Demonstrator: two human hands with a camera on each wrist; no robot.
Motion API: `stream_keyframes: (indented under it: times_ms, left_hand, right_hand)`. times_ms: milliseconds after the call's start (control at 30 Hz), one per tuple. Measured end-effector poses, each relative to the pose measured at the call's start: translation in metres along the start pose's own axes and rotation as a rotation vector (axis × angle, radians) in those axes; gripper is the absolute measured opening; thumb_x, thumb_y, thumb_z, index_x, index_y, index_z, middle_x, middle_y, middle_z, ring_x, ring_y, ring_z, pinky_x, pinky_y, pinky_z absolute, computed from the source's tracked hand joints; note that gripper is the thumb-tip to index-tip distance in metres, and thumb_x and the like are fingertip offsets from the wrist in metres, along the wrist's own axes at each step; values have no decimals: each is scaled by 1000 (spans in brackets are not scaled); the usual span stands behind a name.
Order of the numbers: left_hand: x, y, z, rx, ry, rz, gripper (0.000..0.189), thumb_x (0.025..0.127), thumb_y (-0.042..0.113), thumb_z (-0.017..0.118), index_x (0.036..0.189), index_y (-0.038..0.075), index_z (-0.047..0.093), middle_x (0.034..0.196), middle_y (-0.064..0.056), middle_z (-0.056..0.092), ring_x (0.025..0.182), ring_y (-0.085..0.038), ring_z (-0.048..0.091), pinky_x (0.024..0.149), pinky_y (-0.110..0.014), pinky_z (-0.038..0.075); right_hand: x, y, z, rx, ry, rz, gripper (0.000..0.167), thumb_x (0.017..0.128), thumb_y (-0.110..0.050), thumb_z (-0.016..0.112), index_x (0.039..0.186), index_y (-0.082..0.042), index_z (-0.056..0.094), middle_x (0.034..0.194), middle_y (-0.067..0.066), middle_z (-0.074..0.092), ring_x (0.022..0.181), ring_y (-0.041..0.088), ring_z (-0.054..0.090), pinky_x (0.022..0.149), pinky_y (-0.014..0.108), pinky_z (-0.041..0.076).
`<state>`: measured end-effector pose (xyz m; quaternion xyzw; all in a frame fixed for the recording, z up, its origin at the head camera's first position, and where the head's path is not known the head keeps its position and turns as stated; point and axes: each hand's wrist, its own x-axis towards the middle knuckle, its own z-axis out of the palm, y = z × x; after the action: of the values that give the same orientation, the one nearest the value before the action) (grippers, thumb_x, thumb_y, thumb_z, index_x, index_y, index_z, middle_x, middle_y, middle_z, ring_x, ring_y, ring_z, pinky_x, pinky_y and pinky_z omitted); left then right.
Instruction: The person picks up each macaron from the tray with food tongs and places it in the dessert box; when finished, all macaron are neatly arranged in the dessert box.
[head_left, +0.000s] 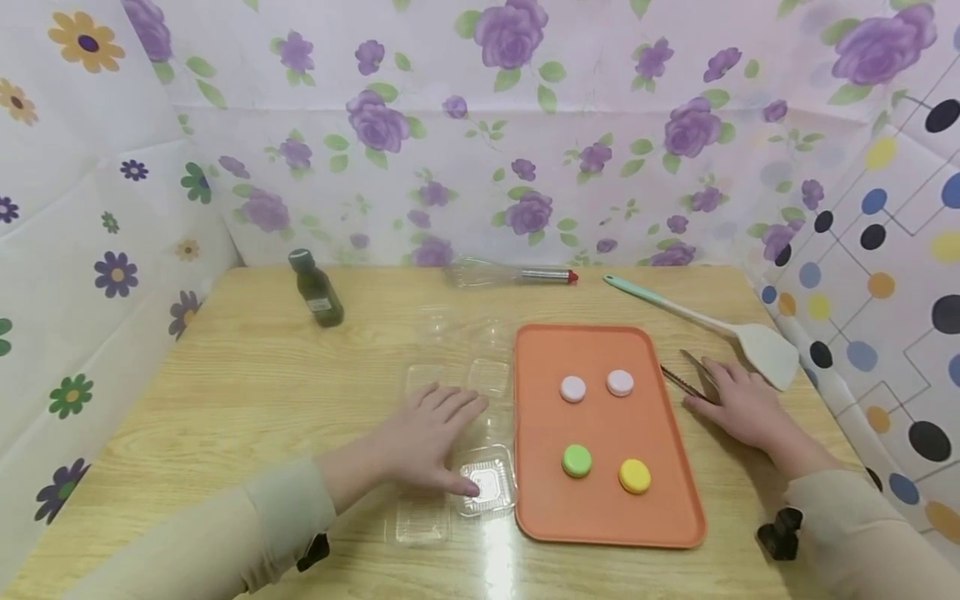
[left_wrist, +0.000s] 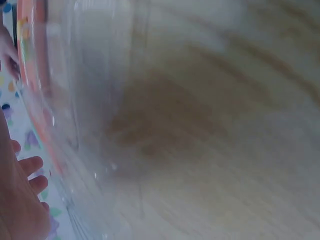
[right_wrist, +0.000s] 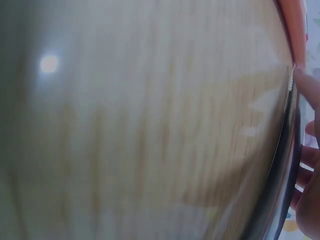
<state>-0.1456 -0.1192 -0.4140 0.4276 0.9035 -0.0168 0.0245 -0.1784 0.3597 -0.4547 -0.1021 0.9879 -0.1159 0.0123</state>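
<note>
My left hand (head_left: 431, 433) is spread palm down over several clear plastic boxes (head_left: 487, 487), its fingers fairly straight; whether it touches them I cannot tell. In the left wrist view, blurred clear plastic (left_wrist: 100, 60) lies beside the fingers (left_wrist: 31, 165). At the tray's right side, my right hand (head_left: 742, 404) holds metal tongs (head_left: 682, 382), thumb along one arm and fingers over the other. The tongs' arms are spread apart, with nothing between their tips. The orange tray (head_left: 607, 517) bears two pale pink macarons (head_left: 573, 388), a green macaron (head_left: 577, 461) and a yellow macaron (head_left: 634, 476).
A dark bottle (head_left: 318, 292) stands at the back left. Along the back edge lies a whisk (head_left: 517, 273). A white spatula (head_left: 765, 350) with a green handle end lies at the right, close beyond my right hand. Patterned cloth walls (head_left: 465, 183) bound the wooden table (head_left: 247, 375).
</note>
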Motion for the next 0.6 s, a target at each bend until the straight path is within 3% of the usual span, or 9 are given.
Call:
stream_keyframes:
  times_ms: [267, 600]
  left_hand:
    - [-6, 14, 4, 18, 22, 53, 110, 66, 87, 42, 144, 10, 32, 137, -6, 42, 124, -25, 38, 107, -51, 23]
    - [-13, 18, 5, 62, 50, 67, 96, 69, 83, 47, 132, 11, 45, 125, -2, 49, 112, -20, 44, 100, -42, 31]
  right_hand:
    - [2, 5, -4, 121, 19, 29, 69, 89, -30, 64, 131, 18, 36, 121, 44, 40, 110, 59, 36, 90, 66, 30]
    - [-2, 6, -7, 201, 65, 58, 69, 88, -32, 64, 128, 18, 39, 115, 43, 44, 106, 56, 40, 86, 65, 34]
